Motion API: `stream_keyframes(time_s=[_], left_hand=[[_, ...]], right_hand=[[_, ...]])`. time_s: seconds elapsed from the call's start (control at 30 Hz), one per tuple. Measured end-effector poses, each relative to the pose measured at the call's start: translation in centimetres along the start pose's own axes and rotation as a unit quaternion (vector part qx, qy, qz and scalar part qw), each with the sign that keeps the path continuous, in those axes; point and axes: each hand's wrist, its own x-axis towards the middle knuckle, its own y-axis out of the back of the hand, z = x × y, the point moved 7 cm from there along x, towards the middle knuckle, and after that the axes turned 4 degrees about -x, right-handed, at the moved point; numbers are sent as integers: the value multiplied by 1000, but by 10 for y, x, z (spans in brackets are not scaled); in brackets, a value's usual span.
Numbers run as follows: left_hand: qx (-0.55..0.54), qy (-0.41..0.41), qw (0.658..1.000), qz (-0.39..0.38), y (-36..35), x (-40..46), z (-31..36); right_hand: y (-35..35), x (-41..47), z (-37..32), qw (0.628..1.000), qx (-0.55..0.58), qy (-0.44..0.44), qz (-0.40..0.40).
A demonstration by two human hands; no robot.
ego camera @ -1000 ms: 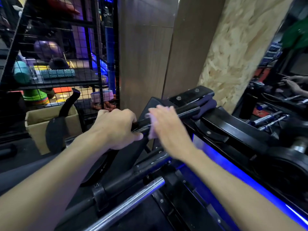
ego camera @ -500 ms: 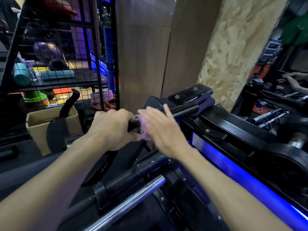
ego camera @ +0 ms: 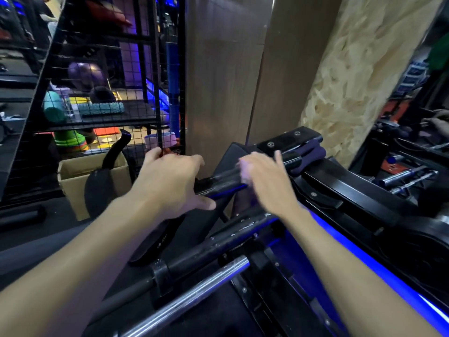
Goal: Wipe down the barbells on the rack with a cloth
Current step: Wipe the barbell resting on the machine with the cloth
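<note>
Your left hand (ego camera: 170, 181) is wrapped over the top black bar (ego camera: 220, 182), fingers curled down over its far side and thumb stretched out along the near side just under it. That grip looks meant to steady the bar, so it does not roll or slide in the rack (ego camera: 289, 142) while the other hand rubs it.

Your right hand (ego camera: 269, 183) lies on the same bar, just to the right of the left hand and short of the rack's bolted black bracket. Its fingers are straight and laid flat, pressing a pale pink cloth (ego camera: 244, 172) against the bar. Flat fingers spread the cloth over more of the bar than a pinch would, which suits a sliding wipe along its length.

The cloth sits under the right hand's fingers. Only its left edge shows, sticking out from beneath them on the side nearer your left hand. This part of the view is blurred, so you cannot tell how far the cloth wraps round the bar, or whether the thumb holds it from below.

The bar runs up and to the right from the left hand, under the cloth, and into the rack's bracket. Below it, nearer to you, lie a second black bar (ego camera: 233, 242) and a bright steel bar (ego camera: 194, 290), both resting on the same rack. Neither hand touches them, and they likely await their turn.
</note>
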Motion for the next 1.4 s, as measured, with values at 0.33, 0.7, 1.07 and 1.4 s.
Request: stream_keyframes(time_s=[0.33, 0.7, 1.07, 1.4], left_hand=[[34, 38, 996, -74, 9, -40, -47], [11, 38, 999, -20, 10, -64, -48], [2, 31, 1000, 1, 13, -75, -51], [-44, 72, 996, -25, 16, -87, -73]], right_hand=[[0, -16, -108, 990, 32, 133, 9], [-4, -24, -143, 993, 37, 104, 28], [-14, -35, -152, 996, -11, 85, 9], [4, -15, -130, 999, -1, 5, 42]])
